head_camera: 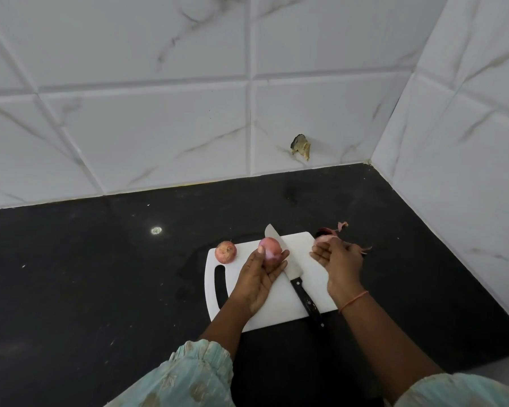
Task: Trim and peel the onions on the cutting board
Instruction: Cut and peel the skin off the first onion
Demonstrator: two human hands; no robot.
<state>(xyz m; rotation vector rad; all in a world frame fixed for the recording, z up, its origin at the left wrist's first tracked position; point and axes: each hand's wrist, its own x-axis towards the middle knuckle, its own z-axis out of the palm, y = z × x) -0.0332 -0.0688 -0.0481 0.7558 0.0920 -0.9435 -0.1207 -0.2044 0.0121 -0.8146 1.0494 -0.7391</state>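
My left hand (260, 274) holds a partly peeled pink onion (270, 251) over the white cutting board (276, 309), thumb and fingers curled round it. A second onion (225, 252), still in its skin, sits on the board's far left corner. A knife with a black handle (293, 277) lies diagonally on the board between my hands. My right hand (340, 261) is over the board's right edge, its fingers at a heap of onion peel (326, 234) lying on the counter just past the board; the fingers pinch a piece of skin.
The board lies on a black stone counter (100, 274) in a corner of white tiled walls (159, 113). A damaged patch (301, 146) marks the back wall. More peel scraps (365, 248) lie to the right of my right hand.
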